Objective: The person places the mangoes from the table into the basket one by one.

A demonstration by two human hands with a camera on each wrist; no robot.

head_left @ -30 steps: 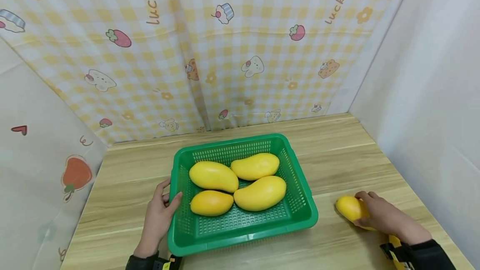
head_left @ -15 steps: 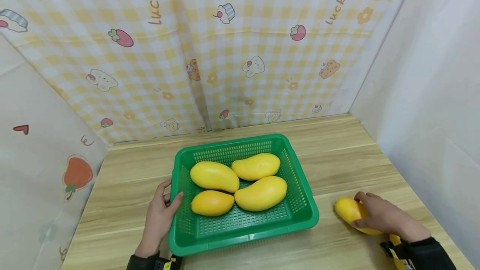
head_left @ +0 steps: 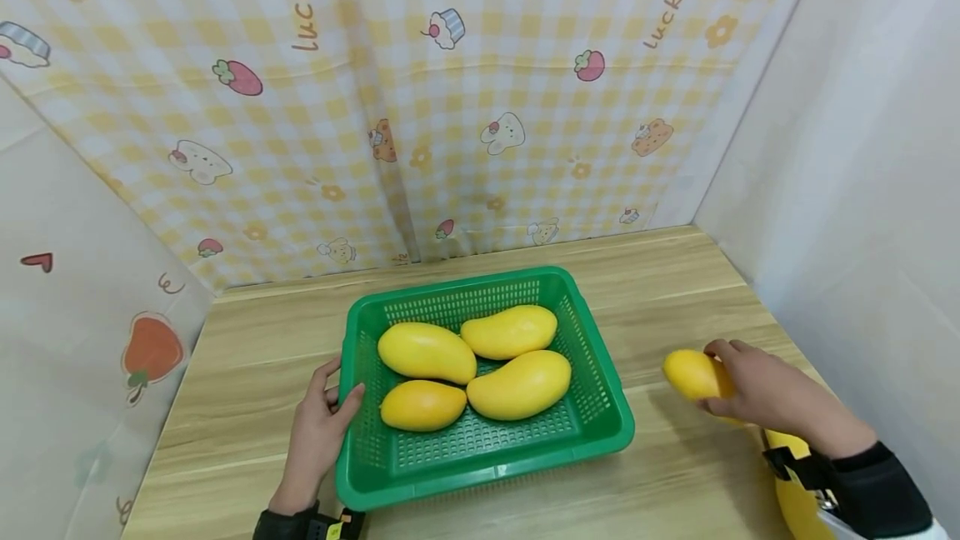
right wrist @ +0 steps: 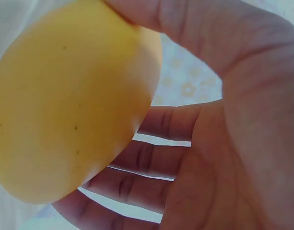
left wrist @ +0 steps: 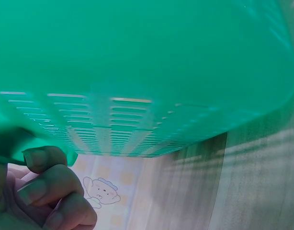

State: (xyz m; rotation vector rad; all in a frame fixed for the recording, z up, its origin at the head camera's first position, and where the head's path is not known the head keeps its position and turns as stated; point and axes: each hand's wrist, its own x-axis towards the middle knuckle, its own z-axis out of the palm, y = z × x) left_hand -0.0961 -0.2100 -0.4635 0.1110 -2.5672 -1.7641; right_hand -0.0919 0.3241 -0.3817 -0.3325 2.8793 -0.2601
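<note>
A green plastic basket [head_left: 491, 473] sits on the wooden table, with several yellow mangoes [head_left: 520, 386] lying in it. My left hand [head_left: 318, 432] grips its left rim, thumb over the edge and fingers curled outside. The left wrist view shows those curled fingers [left wrist: 56, 184] beneath the slotted basket wall [left wrist: 137, 57]. Off to the right, my right hand [head_left: 772, 390] holds a mango [head_left: 693, 373] above the table. Up close in the right wrist view, the thumb lies on one side of this mango and the fingers on the other.
Another yellow mango [head_left: 798, 502] lies under the right wrist, partly hidden by the sleeve and wrist strap. Checked cloth [head_left: 465, 173] hangs along the table's back edge. White cloth walls stand at the left [head_left: 75, 340] and right [head_left: 862, 190].
My right hand has lifted the mango off the table, up and slightly away from me. More of the mango beneath the wrist shows now. My left hand and the basket have stayed put.
</note>
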